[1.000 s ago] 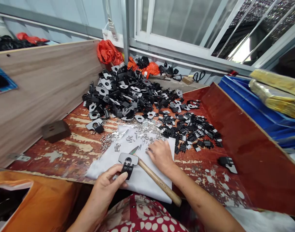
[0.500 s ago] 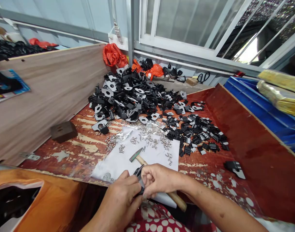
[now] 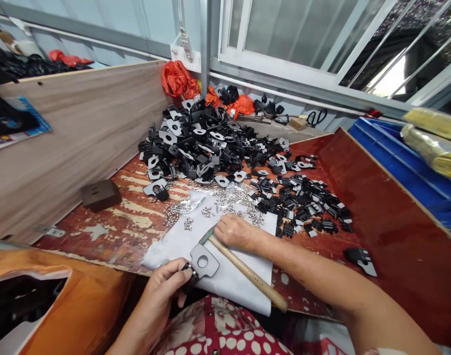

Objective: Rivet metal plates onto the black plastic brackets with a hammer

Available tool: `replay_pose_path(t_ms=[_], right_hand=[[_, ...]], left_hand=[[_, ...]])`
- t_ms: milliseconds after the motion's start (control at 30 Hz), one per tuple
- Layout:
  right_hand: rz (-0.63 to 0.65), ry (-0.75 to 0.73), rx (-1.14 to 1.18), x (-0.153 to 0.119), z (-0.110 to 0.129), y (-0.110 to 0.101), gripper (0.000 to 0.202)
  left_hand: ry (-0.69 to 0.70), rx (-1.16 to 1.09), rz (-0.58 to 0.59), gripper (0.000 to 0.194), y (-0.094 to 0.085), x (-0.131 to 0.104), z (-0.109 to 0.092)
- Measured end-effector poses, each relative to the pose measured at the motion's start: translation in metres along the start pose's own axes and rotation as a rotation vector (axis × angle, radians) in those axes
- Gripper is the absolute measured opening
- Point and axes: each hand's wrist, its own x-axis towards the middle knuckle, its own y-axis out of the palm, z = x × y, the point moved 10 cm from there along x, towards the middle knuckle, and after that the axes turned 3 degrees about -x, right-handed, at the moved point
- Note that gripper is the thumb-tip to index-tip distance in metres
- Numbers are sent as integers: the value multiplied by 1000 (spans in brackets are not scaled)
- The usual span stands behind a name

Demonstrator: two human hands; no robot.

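Note:
My left hand [image 3: 169,281] grips the black end of a plastic part [image 3: 206,264], whose grey plate with a round hole points away from me. My right hand [image 3: 230,230] is closed beside the head of a hammer [image 3: 247,271]; what its fingers hold, if anything, is hidden. The hammer lies on a white sheet [image 3: 184,241], its wooden handle slanting toward the lower right. Small silver metal pieces [image 3: 225,195] are scattered over the sheet's far end, close to my right hand.
Behind the sheet rises a heap of black and grey parts [image 3: 199,143], with smaller black pieces [image 3: 306,202] to its right. A dark block [image 3: 100,195] sits at left, a lone part [image 3: 360,260] at right. Wooden boards [image 3: 380,207] wall the bench; an orange bag [image 3: 88,291] is lower left.
My hands have separated. The left has moved left and down with the part, now showing its grey plate; the right has let go of it and reached forward past the hammer head.

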Motion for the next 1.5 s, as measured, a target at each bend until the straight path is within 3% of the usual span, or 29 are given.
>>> replay_pose_path(t_ms=[133, 267, 367, 533, 600, 700, 767, 933, 1067, 1333, 1500], right_hand=[[-101, 86, 111, -2, -17, -6, 19], [-269, 335, 260, -23, -45, -16, 20], [-327, 452, 384, -41, -43, -21, 15], [-448, 697, 1102, -68, -29, -17, 17], [-476, 743, 1235, -73, -19, -20, 18], [-503, 701, 1075, -74, -2, -40, 9], [-522, 595, 888, -69, 16, -60, 2], [-609, 309, 560, -49, 68, -95, 15], [-651, 302, 485, -37, 80, -95, 14], [-607, 330, 350, -25, 82, -80, 24], [-581, 289, 185, -23, 94, -83, 24]], left_hand=[[-28, -129, -17, 35, 3, -2, -2], [-33, -180, -32, 32, -2, 0, -1], [-32, -207, -15, 30, -4, 4, 4], [-43, -217, 34, 30, 5, 9, 14], [-38, -230, 58, 30, 11, 7, 12], [10, -275, 87, 30, 18, 1, 1], [39, -322, 75, 33, 19, -3, -8], [76, -394, -11, 37, 16, -2, -17], [99, -389, -25, 30, 16, 1, -16], [94, -437, -23, 29, 19, 0, -14], [120, -464, -52, 29, 19, 1, -11]])
